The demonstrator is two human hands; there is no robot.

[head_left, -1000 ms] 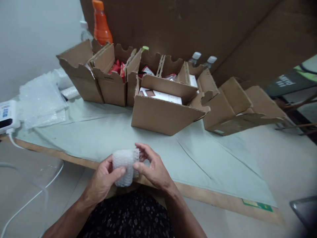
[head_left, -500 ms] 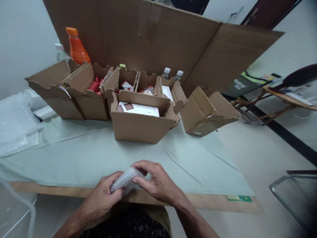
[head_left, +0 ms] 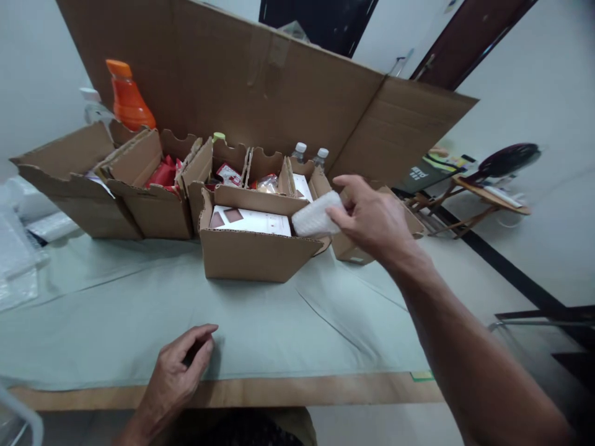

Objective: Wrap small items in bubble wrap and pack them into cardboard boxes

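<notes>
My right hand (head_left: 372,217) is stretched out over the table, pinching a small bundle wrapped in bubble wrap (head_left: 317,215). The bundle hangs over the right edge of the nearest open cardboard box (head_left: 251,254), which has white cards with brown squares inside. My left hand (head_left: 179,368) rests at the near edge of the pale green cloth (head_left: 116,310), fingers loosely curled with nothing in them.
A row of open cardboard boxes (head_left: 139,204) with red packets stands behind, and another box (head_left: 353,251) lies to the right. A big cardboard sheet (head_left: 260,87) backs them. An orange bottle (head_left: 126,99) and water bottles (head_left: 309,155) stand at the back. Bubble wrap (head_left: 13,260) lies far left.
My right hand has carried the wrapped bundle away from my lap and forward to the front box. My left hand has let go and now rests on the table edge.
</notes>
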